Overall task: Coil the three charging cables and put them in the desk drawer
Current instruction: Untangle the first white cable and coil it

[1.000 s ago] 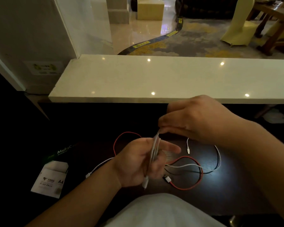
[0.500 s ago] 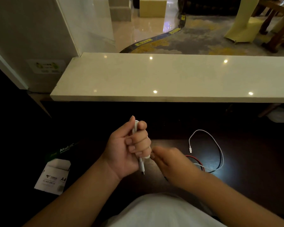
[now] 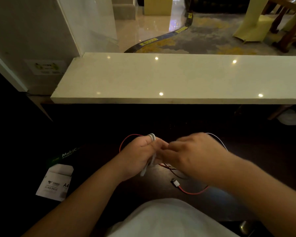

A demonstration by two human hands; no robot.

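The left hand clenches the bundled white cable as the blurred right hand, grip unclear, has risen beside it, apparently finishing the first coil; the red cable lies loose on the surface below.

Three cables: white coil, red, white.

I see the right hand motion-blurred, its fingers unreadable; it hides part of the red cable and the second white cable.
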